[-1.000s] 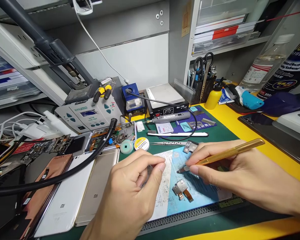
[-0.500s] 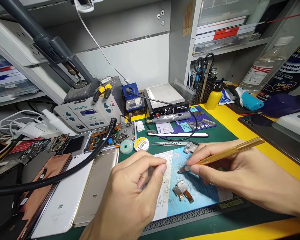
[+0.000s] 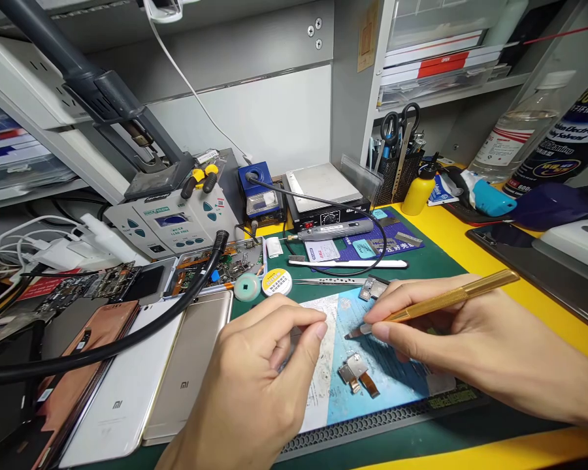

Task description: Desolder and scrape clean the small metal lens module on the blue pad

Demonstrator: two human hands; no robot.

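Observation:
My right hand grips a gold-handled blade tool like a pen, its dark tip pointing left over the blue work mat. Close to that tip, my left hand is curled with thumb and forefinger pinched together over the mat's white worn patch; what they press or hold is hidden. A small metal part with an orange flex cable lies on the mat just below the tool tip. Another small metal part sits at the mat's far edge.
Several phones lie at the left under a black hose. Behind are a soldering station, a hot plate, tweezers, a solder tin, a yellow bottle and solvent bottles.
Almost nothing: the view shifted slightly and the tool tip edged a little to the left. Both hands keep their grips.

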